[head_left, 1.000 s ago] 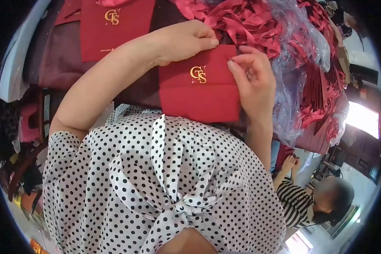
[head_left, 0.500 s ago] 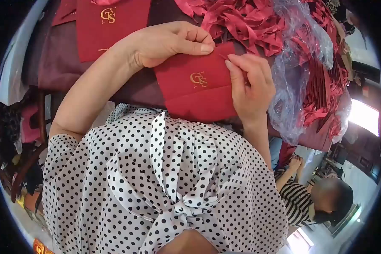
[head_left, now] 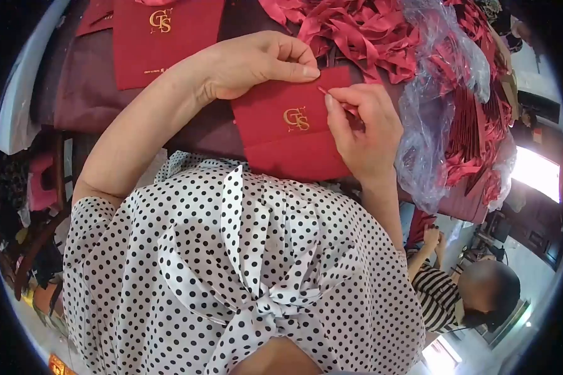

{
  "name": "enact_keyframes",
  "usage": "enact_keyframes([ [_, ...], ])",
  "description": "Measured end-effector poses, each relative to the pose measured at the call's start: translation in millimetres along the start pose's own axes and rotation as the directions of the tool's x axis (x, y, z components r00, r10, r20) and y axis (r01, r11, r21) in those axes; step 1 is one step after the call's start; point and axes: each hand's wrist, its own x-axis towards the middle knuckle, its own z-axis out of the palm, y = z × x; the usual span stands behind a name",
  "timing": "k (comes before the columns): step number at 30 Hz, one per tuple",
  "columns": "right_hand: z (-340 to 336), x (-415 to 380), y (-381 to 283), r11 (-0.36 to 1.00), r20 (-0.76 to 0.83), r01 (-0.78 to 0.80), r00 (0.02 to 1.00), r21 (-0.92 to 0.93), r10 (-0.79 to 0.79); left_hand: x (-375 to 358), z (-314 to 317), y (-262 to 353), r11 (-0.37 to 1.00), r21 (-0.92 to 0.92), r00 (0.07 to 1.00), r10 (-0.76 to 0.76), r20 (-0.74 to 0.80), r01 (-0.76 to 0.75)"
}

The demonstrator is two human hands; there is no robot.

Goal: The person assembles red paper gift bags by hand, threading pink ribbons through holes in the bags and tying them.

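- Two hands at work on one item: our left hand (head_left: 256, 62) pinches the top edge of a red paper bag (head_left: 288, 134), thumb and forefinger closed on the rim; our right hand (head_left: 363, 131) is closed on a thin red ribbon end (head_left: 331, 99) at the same edge, just beside the left fingertips.
- Red paper bag: lies flat and folded on the counter (head_left: 94, 100) under both hands, close to our body, with a gold monogram (head_left: 296, 119) between the hands. We judge it light, fairly stiff card-like paper that creases easily; best held at the folded top rim, as it is now, not by the printed face.
- Ribbon end: we judge it soft, limp and rather slippery, so it needs a fingertip pinch close to its tip.
- Second red bag (head_left: 162, 37): same monogram, flat on the counter beyond our left hand, well apart from the one in hand.
- Loose red ribbons (head_left: 356, 31): a heaped tangle just beyond both hands.
- Clear plastic bag (head_left: 444, 94): to the outside of our right hand, crumpled and open, holding more red ribbons and what look like folded red bags; the contents are partly hidden by the film.
- Another person (head_left: 463, 294) in a striped top sits lower down, beyond our right arm.
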Motion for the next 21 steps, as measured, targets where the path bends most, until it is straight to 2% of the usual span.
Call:
enact_keyframes([
  [9,-3.7,6.1,-9.2,0.989,0.097,-0.148,0.984,-0.02,0.149,-3.7,4.7,-0.1,0.999,0.036,0.997,-0.013,-0.079,0.016],
  [10,-4.8,7.4,-9.2,0.989,0.094,-0.148,0.984,-0.022,0.149,-4.2,6.3,1.0,0.999,0.038,0.997,-0.012,-0.076,0.015],
  [13,-9.3,13.5,-12.6,0.982,0.202,-0.017,0.978,-0.19,0.056,-5.2,13.6,1.1,0.991,0.13,0.992,0.002,-0.129,0.015],
  [15,-12.2,19.3,-22.2,0.939,0.289,0.087,0.957,-0.332,0.013,-2.7,15.5,-6.0,0.867,0.478,0.956,0.244,-0.164,-0.139],
  [16,-10.4,22.3,-25.2,0.908,0.317,0.167,0.948,-0.385,-0.039,-5.1,21.1,-2.8,0.819,0.56,0.946,0.27,-0.181,-0.127],
  [17,-7.6,24.6,-25.1,0.865,0.351,0.241,0.933,-0.439,-0.082,-3.6,22.8,-4.4,0.757,0.622,0.905,0.387,-0.179,-0.201],
  [18,-4.6,26.5,-22.3,0.895,0.341,0.22,0.936,-0.388,-0.082,-3.2,23.9,-6.4,0.687,0.675,0.849,0.5,-0.172,-0.268],
  [19,-4.3,27.7,-17.0,0.922,0.332,0.202,0.939,-0.329,-0.087,-8.5,27.2,-0.4,0.796,0.576,0.884,0.393,-0.254,-0.189],
  [20,-6.4,28.3,-10.1,0.911,0.324,0.189,0.944,-0.366,-0.066,-13.1,27.0,7.8,0.814,0.573,0.918,0.292,-0.268,-0.092],
  [21,-7.8,29.5,-3.4,0.994,0.318,-0.053,0.944,-0.1,0.083,-17.5,29.5,13.2,0.868,0.494,0.938,0.212,-0.275,-0.051],
])
